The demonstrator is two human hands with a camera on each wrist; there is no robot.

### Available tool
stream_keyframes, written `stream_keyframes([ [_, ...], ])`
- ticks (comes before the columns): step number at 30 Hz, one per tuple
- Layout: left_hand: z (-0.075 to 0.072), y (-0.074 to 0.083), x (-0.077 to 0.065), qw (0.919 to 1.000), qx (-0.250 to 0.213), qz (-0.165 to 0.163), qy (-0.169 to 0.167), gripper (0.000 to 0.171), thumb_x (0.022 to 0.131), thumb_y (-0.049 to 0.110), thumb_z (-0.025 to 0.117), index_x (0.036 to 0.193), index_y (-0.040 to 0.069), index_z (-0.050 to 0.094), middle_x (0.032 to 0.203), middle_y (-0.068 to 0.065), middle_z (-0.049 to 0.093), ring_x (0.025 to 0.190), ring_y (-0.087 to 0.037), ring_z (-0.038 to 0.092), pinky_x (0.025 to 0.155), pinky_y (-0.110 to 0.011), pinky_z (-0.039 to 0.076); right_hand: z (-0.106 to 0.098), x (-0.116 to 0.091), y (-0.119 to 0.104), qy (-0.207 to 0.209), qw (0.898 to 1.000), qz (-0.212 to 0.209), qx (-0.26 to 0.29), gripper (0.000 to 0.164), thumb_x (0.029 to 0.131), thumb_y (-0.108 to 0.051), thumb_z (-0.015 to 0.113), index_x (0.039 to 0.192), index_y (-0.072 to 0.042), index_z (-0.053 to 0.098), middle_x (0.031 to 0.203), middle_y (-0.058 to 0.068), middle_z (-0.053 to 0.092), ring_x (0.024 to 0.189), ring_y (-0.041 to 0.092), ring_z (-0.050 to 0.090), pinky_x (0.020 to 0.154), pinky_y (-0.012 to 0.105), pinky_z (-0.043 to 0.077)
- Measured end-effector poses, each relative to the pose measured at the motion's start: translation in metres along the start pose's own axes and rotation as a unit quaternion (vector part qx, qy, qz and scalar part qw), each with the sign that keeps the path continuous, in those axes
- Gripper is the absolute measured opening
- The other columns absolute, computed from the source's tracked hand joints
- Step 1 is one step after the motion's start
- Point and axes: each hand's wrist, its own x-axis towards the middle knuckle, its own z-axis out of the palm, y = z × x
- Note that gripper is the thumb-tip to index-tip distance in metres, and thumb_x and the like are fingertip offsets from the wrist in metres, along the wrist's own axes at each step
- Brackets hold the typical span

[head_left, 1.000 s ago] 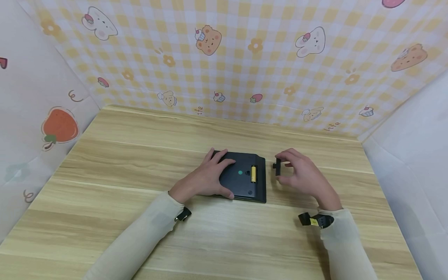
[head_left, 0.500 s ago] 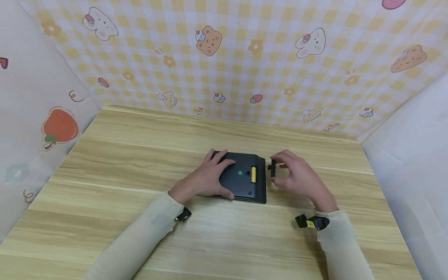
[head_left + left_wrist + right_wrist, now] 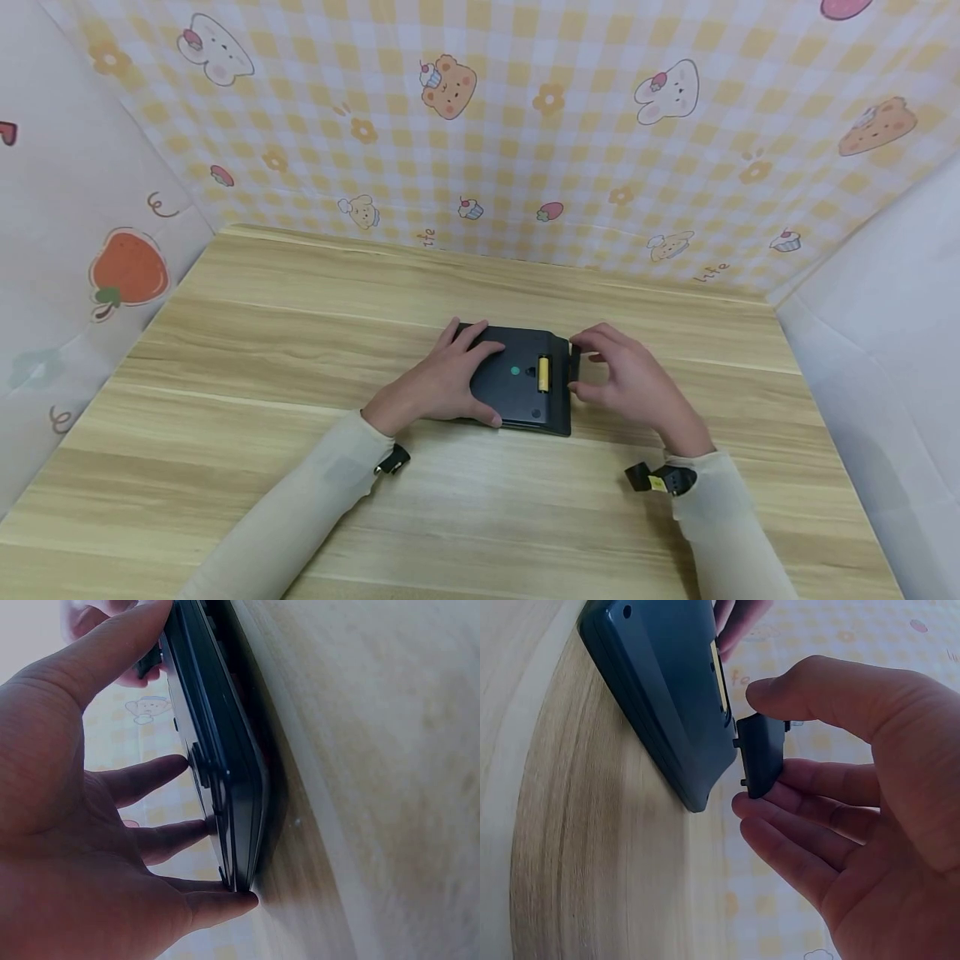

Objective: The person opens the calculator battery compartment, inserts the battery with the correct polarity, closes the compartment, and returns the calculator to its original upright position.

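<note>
A black calculator (image 3: 513,392) lies face down on the wooden table, its buttons partly showing underneath in the left wrist view. One yellow battery (image 3: 543,374) sits in the uncovered slot on its back. My left hand (image 3: 442,379) rests spread over the calculator's left part, thumb along the near edge, fingertips on the back and far edge. Between thumb and fingers, my right hand (image 3: 630,379) pinches a small black battery cover (image 3: 763,754). The cover is held on edge just off the calculator's right side, its small tabs pointing towards the calculator in the right wrist view.
The wood-grain table (image 3: 300,333) runs back to a yellow checked cloth (image 3: 495,150) with cartoon prints. White cloth walls (image 3: 892,333) stand at both sides. Each wrist wears a small black camera (image 3: 660,479).
My right hand has moved left with the battery cover, bringing it from a gap away up to the calculator's right edge. The left hand, calculator and battery have stayed put.
</note>
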Motion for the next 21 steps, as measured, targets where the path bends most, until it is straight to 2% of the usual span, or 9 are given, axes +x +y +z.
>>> stream_keyframes([
  [21, -0.0002, 0.0000, 0.0013, 1.0000, 0.006, 0.001, -0.003, 0.105, 0.082, 0.050, 0.098, 0.168, 0.017, 0.047, 0.183, -0.015, 0.015, 0.165, -0.053, -0.005, 0.127, -0.068, 0.025, 0.0086, 0.0044, -0.0069, -0.011, 1.000, -0.005, 0.000, 0.058, 0.089, -0.010, 0.092, 0.140, 0.001, 0.069, 0.136, 0.011, 0.067, 0.122, 0.035, 0.070, 0.099, 0.050, 0.061],
])
